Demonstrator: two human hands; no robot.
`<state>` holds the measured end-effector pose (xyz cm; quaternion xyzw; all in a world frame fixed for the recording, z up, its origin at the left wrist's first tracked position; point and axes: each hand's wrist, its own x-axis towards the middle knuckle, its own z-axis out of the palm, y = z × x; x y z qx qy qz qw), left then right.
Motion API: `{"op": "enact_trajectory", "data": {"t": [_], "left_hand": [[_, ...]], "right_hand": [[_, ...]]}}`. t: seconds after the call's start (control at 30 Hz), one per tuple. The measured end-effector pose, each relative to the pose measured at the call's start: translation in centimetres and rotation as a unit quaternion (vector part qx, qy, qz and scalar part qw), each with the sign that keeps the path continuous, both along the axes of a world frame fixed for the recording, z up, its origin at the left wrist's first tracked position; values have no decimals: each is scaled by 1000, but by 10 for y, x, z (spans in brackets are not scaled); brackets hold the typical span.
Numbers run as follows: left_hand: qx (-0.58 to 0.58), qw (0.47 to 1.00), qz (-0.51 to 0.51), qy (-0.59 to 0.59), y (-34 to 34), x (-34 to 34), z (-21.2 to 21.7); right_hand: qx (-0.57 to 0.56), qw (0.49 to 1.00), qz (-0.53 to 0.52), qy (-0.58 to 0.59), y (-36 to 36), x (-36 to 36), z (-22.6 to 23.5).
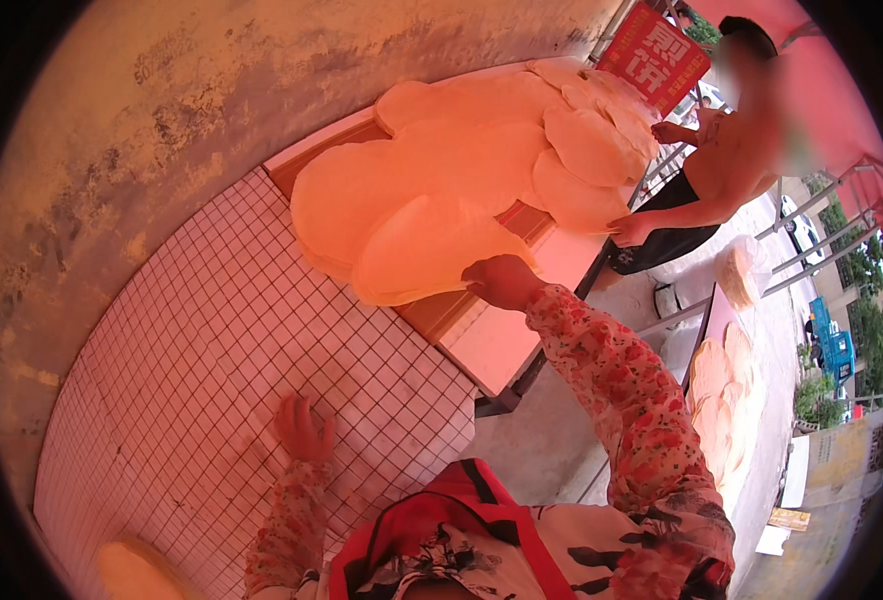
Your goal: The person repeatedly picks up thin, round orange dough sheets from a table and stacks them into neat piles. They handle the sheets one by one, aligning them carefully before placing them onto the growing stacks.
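Note:
Large, thin, round flatbreads [452, 125] lie overlapping in a broad pile on the far table. At the pile's near end, my right hand [503, 282] is closed on the right edge of a flatbread [432, 245], fingers pinching its rim. My left hand [305, 428] is low over the checked cloth [192, 300], fingers apart and nothing in it; I cannot tell whether it touches the cloth. Across the table a person's hand [630, 231] is at the edge of another flatbread [584, 190].
A wall [182, 120] runs along the left. More flatbread [142, 572] shows at the lower left. On the right, another table carries flatbreads [722, 390] and a clear plastic bag [740, 275]. A red sign [654, 58] stands behind the pile. Metal poles [812, 215] stand beyond the person.

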<state>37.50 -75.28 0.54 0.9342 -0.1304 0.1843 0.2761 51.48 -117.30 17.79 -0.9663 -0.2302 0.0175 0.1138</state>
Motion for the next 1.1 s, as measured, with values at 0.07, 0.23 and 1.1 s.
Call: {"op": "enact_trajectory", "data": {"t": [0.07,0.23,1.1], "left_hand": [[-114,990,38,81,-5,22,0],[-465,838,148,242,-75,141,24],[-559,751,262,236,-161,295,1]], "right_hand": [[3,1000,-21,15,-10,-5,7],[82,996,20,18,-28,-16,12],[405,803,123,420,-323,85,76]]}}
